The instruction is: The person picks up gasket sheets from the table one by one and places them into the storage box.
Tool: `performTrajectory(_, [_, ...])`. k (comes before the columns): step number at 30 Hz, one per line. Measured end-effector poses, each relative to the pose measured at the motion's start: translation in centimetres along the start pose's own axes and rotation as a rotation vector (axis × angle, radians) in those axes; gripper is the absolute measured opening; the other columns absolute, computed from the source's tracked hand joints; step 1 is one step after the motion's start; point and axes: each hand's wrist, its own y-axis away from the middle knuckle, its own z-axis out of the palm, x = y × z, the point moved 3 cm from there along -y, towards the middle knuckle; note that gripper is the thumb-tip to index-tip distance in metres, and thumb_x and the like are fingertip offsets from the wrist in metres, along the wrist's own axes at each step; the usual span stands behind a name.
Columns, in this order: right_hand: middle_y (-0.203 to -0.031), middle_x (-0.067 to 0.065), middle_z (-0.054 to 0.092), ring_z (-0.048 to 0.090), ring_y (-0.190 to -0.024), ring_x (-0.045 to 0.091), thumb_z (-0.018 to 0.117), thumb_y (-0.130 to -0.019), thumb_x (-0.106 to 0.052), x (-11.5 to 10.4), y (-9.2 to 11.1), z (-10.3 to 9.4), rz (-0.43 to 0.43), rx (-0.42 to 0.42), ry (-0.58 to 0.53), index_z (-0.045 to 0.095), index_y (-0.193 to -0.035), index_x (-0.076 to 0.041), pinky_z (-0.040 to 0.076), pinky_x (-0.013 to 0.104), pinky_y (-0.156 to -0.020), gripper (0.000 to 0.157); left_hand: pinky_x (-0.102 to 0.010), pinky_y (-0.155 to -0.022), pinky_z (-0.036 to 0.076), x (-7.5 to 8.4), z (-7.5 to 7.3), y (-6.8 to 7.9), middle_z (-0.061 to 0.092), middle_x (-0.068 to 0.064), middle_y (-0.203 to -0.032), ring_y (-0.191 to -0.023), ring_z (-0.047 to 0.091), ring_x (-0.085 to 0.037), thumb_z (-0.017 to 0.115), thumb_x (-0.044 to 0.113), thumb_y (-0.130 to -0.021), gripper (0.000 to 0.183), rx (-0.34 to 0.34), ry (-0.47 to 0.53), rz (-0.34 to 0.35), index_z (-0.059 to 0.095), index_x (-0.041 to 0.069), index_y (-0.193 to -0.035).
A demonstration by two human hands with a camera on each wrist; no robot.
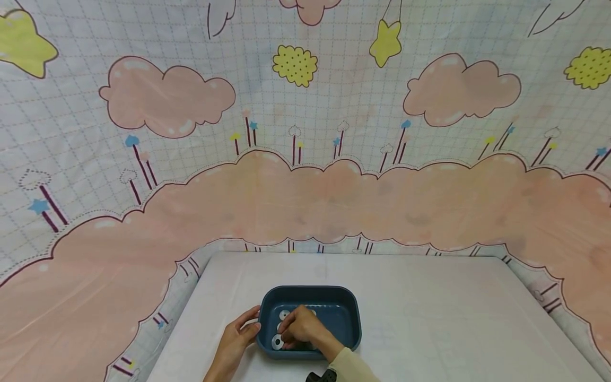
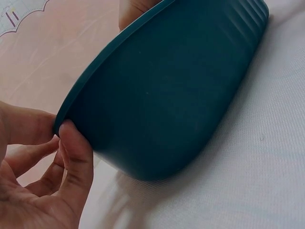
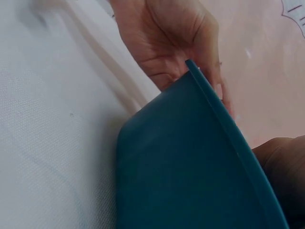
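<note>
A dark blue rounded rectangular box (image 1: 334, 324) stands on the white tabletop, holding several small white rings (image 1: 277, 341) with dark centres. My left hand (image 1: 235, 334) is at the box's left side. In the left wrist view the thumb and index finger of that left hand (image 2: 45, 181) pinch the rim at a corner. My right hand (image 1: 305, 326) reaches inside the box, fingers bent down among the rings at its left half. The box wall hides its fingertips in the right wrist view, so I cannot tell whether they grip a ring.
White cloth covers the tabletop (image 1: 444, 318) around the box. Behind and beside it hangs a patterned cloth (image 1: 305, 201) with pink clouds and yellow stars. A black device (image 1: 321, 376) sits at my right wrist, by the pale sleeve (image 1: 352, 366).
</note>
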Motion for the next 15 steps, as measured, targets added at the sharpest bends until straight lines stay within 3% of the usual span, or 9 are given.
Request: performTrajectory(15, [-0.064,0.004,0.068,0.066,-0.053,0.014,0.073,-0.077,0.004,-0.7,0.6,-1.1,-0.036,0.076,0.121,0.076,-0.079,-0.002,0.054,0.027,-0.051,0.007,-0.028,-0.079,0.056,0.0,-0.1,-0.2,0.051,-0.018,-0.129,-0.100,0.063,-0.017,0.059,0.001,-0.094,0.049,0.003,-0.013,0.009,0.050,0.000,-0.141])
